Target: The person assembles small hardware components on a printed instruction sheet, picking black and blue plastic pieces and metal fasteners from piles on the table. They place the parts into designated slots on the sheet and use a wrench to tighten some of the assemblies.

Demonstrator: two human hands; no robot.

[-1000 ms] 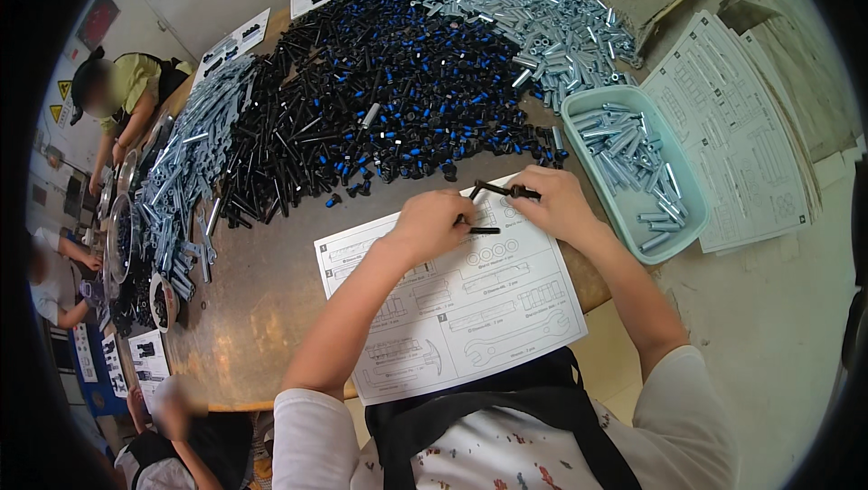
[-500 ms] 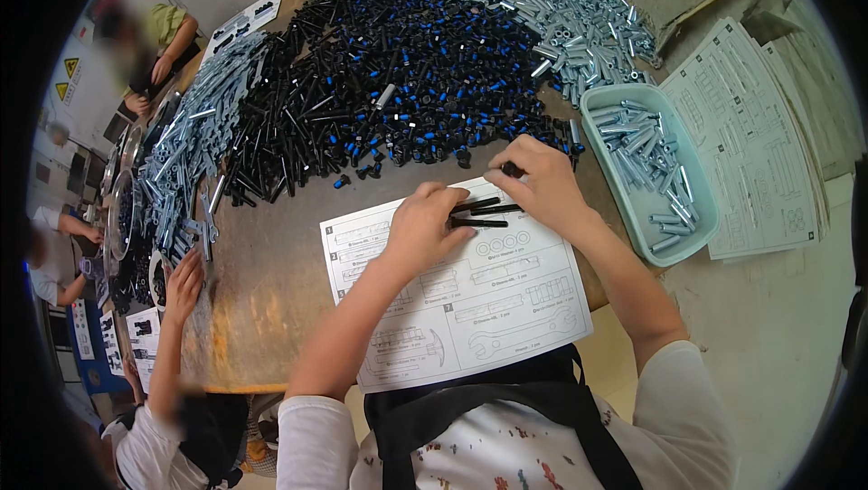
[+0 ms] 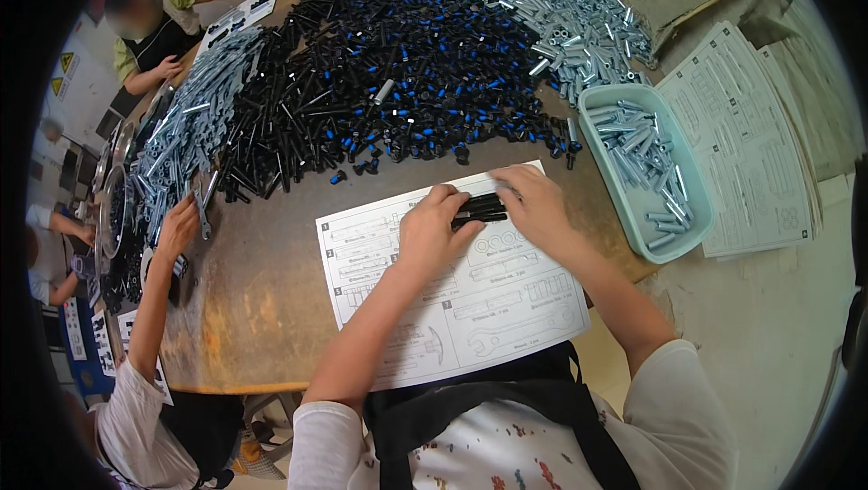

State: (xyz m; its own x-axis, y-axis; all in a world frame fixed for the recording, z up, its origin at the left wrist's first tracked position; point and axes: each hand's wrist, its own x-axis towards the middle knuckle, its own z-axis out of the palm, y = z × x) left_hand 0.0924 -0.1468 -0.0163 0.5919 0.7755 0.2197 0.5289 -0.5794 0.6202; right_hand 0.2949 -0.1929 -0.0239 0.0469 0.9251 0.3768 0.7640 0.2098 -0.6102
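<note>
My left hand (image 3: 432, 230) and my right hand (image 3: 535, 203) meet over a white instruction sheet (image 3: 452, 296) lying on the brown table (image 3: 244, 309). Between them they pinch a small bundle of black bolts (image 3: 479, 209), held flat just above the sheet's top part. The fingers of both hands close around the bundle's ends. Beyond my hands spreads a big heap of black bolts with blue tips (image 3: 380, 83).
A pale green tray (image 3: 689, 235) of silver bolts sits at my right. Silver parts pile up at the far right (image 3: 561, 20) and along the left (image 3: 185, 133). A stack of printed sheets (image 3: 750, 146) lies right of the tray. Another person's hand (image 3: 178, 228) reaches in at left; a further person (image 3: 154, 29) sits at the far left.
My hands have drawn together and gathered the loose black bolts into one bundle on the sheet. The person at left has reached a hand onto the table.
</note>
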